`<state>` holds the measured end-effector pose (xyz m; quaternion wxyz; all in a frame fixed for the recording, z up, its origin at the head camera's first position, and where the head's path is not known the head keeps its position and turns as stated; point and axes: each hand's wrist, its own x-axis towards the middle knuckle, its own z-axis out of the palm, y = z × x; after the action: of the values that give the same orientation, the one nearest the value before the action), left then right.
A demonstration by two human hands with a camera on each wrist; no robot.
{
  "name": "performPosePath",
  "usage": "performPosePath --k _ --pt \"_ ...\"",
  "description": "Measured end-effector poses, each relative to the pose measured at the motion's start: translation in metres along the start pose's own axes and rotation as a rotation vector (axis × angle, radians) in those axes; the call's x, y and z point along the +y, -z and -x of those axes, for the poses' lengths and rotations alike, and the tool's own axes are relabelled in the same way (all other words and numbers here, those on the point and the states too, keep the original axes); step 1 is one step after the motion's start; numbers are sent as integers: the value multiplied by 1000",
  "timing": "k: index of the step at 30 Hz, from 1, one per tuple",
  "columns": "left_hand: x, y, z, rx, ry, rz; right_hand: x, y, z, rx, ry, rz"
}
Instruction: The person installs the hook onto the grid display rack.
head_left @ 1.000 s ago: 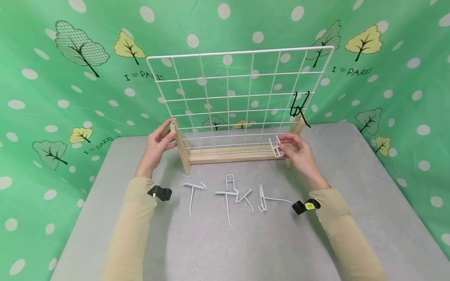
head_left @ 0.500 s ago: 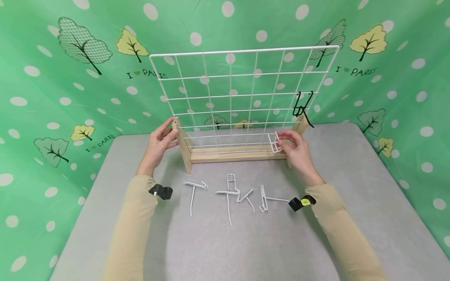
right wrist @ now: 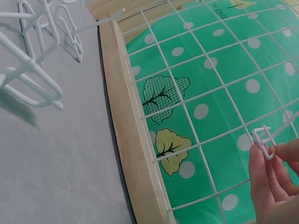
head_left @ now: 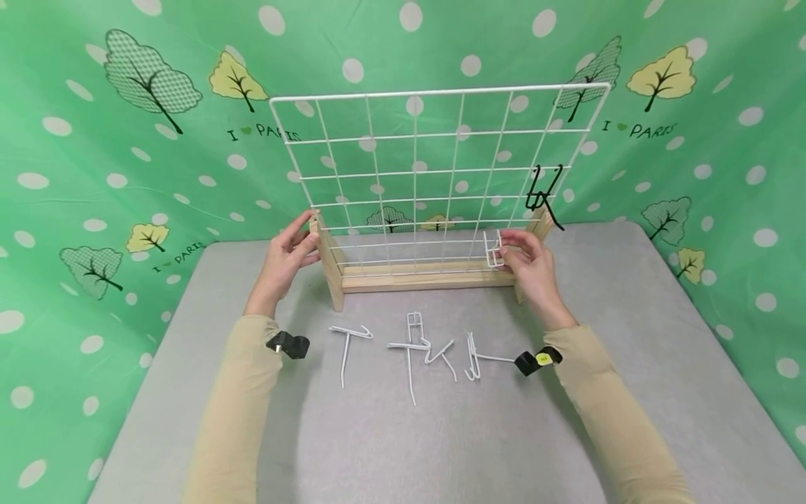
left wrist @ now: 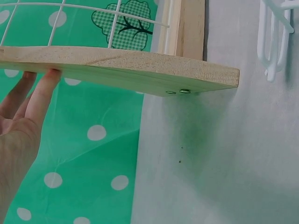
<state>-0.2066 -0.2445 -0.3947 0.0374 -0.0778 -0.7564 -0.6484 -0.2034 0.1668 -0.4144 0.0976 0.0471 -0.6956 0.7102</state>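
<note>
A white wire grid panel (head_left: 441, 92) stands in a wooden stand (head_left: 428, 284). My left hand (head_left: 281, 269) touches the stand's left side post, its straight fingers (left wrist: 44, 95) against the outer face in the left wrist view. Between thumb and fingers, my right hand (head_left: 532, 273) pinches a white wire hook (head_left: 494, 263) in front of the panel's lower right part. In the right wrist view, the hook's rectangular back (right wrist: 262, 140) overlaps the grid near a wire crossing. A black hook (head_left: 539, 199) hangs on the panel's right side, above my right hand.
Several white hooks lie on the grey table (head_left: 472, 448) before the stand: one at left (head_left: 345, 350), an overlapping group (head_left: 412, 346) in the middle, one at right (head_left: 472, 357) near the right wrist camera. A green patterned cloth (head_left: 352, 35) hangs behind.
My right hand has lifted the white hook slightly and brought it closer to the grid. The left hand stays at the post. The head view has shifted slightly.
</note>
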Motion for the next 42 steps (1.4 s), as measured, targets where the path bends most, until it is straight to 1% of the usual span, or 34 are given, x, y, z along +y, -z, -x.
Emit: performPosePath --k 6,13,22,27,32,37,42 --pt "0 -1 0 4 2 0 5 -1 -1 24 1 -25" --pt "1 -2 0 7 4 -1 11 -6 1 77 4 -82" --pt "2 -3 0 15 19 19 16 -12 1 132 27 -110" --pt "2 -3 1 12 12 39 21 -13 1 139 18 -109" --pt "2 -3 1 9 18 41 24 -13 4 145 -15 -125" --pt "-1 -2 1 7 -3 47 29 -15 10 139 -47 -148" --pt "-2 -1 1 5 -14 53 35 -15 13 147 -43 -165"
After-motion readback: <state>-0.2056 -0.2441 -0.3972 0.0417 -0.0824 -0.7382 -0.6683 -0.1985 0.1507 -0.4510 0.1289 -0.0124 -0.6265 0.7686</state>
